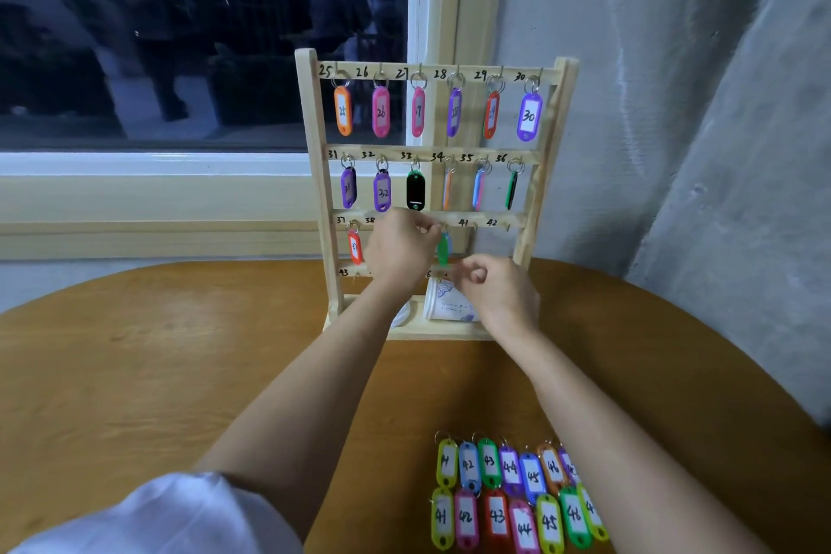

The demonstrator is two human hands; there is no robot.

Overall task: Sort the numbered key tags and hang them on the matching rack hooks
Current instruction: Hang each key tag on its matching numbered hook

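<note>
A wooden rack with numbered hooks stands at the back of the table. Tags 25 to 30 hang on its top bar, 31 to 36 on the second, and a red tag 37 on the third. My left hand pinches the ring of a green tag up at the third bar, left of the 41 mark. My right hand hovers just below and right of it, fingers curled, thumb and forefinger together, holding nothing that I can see. Loose tags numbered 41 and upward lie in two rows near the front.
The round wooden table stands against a window sill and a grey wall. A white paper cup lies on its side behind the rack's base. My forearms reach across the table's middle.
</note>
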